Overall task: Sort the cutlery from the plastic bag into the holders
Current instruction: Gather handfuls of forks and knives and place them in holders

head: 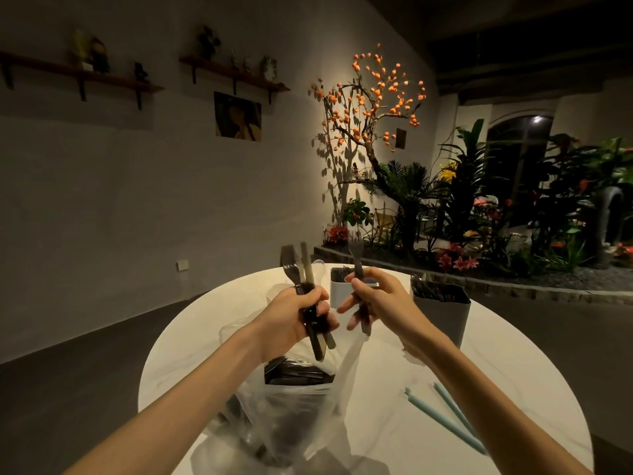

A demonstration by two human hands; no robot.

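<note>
My left hand [291, 317] grips a bunch of dark plastic cutlery [305, 269], with a fork and other handles sticking up above the fist. My right hand [380, 296] pinches a single dark fork [356, 258] upright between thumb and fingers, its tines up. Both hands hover above the clear plastic bag [284, 413], which lies open on the round white table [387, 430] with more dark cutlery inside. Behind the hands stands a white holder [337, 289] with dark cutlery in it. A grey holder [445, 313] to the right is filled with dark cutlery.
Two pale green straws [445, 416] lie on the table at the right. Beyond the table is a stone-edged plant bed with an orange-fruited tree [370, 108]. The floor around the table is dark, and shelves hang on the left wall.
</note>
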